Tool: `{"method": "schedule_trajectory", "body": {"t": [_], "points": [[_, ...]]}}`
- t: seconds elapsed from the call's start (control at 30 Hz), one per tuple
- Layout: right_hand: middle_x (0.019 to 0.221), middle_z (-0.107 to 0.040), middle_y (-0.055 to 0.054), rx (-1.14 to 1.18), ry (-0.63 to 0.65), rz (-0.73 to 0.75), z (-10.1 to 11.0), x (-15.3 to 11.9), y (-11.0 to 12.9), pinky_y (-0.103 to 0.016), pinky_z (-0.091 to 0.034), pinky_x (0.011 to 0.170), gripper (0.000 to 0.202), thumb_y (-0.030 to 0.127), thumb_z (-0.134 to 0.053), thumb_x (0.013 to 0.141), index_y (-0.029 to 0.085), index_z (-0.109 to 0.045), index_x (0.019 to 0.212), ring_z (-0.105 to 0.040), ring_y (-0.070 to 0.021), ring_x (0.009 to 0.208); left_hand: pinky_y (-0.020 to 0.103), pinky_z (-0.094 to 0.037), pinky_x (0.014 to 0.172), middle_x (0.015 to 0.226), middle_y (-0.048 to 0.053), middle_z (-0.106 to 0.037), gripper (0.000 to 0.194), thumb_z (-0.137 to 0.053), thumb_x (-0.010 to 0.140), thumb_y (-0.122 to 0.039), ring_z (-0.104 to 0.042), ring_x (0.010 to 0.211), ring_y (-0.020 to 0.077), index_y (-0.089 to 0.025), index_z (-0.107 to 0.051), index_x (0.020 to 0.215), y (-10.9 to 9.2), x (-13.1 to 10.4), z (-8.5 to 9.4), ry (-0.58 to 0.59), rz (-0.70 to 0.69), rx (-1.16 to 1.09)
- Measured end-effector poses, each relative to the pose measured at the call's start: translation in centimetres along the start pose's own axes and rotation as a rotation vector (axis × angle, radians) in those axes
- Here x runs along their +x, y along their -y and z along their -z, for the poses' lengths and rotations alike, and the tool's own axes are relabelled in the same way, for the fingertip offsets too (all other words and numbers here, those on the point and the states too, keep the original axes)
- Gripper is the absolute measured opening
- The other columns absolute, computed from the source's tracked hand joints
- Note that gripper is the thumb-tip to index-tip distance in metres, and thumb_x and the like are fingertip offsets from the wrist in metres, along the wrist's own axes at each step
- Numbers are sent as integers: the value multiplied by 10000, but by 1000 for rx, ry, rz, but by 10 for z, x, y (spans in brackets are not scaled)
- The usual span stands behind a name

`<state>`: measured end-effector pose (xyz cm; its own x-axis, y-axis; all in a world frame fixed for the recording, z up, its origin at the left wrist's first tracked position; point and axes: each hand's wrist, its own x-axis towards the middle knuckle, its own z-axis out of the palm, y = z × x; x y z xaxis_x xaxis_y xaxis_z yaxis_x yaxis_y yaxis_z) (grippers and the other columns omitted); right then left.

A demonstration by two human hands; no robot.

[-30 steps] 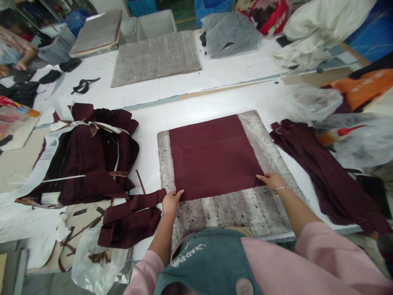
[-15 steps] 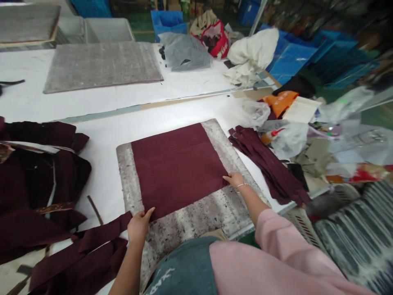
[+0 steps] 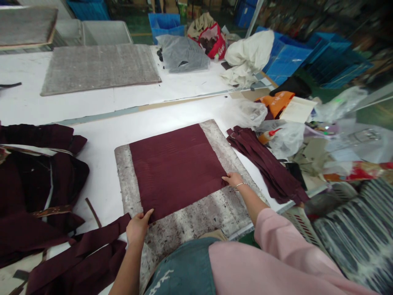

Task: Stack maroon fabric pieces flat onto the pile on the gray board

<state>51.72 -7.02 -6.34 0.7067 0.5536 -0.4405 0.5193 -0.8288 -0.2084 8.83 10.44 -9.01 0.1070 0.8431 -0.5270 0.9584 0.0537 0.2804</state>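
Left hand (image 3: 138, 226) was pinched on the near-left corner of the maroon fabric panel (image 3: 175, 168); right hand (image 3: 234, 179) was laid on its near-right corner, fingers flat, grip not told for sure; both corners were held as half a second earlier, only the view had swung right; panel was spread flat on the grey felt mat (image 3: 196, 219) on the white tabletop (image 3: 101, 135); maroon strips (image 3: 264, 164) lay right of it, a dark fabric heap (image 3: 37, 180) left.

Place: garment or textile workshop | Evidence: long white worktop (image 3: 184, 110) carried grey felt pads (image 3: 101, 67) and cut maroon fabric pieces (image 3: 175, 168) | maroon strips (image 3: 267, 164) lay stacked at its right edge | blue plastic crates (image 3: 288, 61) and bagged cloth (image 3: 248, 57) stood beyond its far edge
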Motion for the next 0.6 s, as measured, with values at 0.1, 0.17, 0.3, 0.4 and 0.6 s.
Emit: {"method": "schedule_trajectory", "body": {"t": [0.1,0.17,0.3,0.4,0.6], "points": [[556,-599,-9,18,15,-2,0,0,0,-220,-346,527,273,378,-558,838,159,-661,710,-552,-126,562,311,-358,637,557,26,-621,546,-383,704,-740,-598,712,267,-234,-501,536,-1,-1,2,6,6,-9],[564,-609,-8,26,21,-3,1,0,0,-218,-358,534,259,370,-563,834,159,-667,725,-557,-124,559,312,-358,640,552,25,-620,542,-389,705,-734,-600,720,267,-234,-497,528,-1,-1,3,9,8,-11],[604,-633,-10,20,25,-10,2,-1,0,-215,-372,548,260,377,-553,837,166,-671,740,-566,-121,571,311,-361,640,539,19,-617,532,-401,704,-730,-602,709,259,-236,-515,543,-1,1,2,25,9,-34],[621,-642,-15,-13,37,-10,4,-2,2,-217,-381,565,266,393,-551,832,177,-675,741,-580,-129,594,307,-365,628,529,16,-616,524,-413,700,-729,-604,678,248,-236,-531,567,-1,1,1,18,42,-52],[700,-661,-79,-142,88,26,6,0,7,-280,-399,610,312,398,-503,842,156,-689,780,-619,-213,711,293,-394,625,622,47,-651,509,-390,761,-679,-624,694,234,-218,-555,621,-4,-10,-1,-84,-9,-4]]}}
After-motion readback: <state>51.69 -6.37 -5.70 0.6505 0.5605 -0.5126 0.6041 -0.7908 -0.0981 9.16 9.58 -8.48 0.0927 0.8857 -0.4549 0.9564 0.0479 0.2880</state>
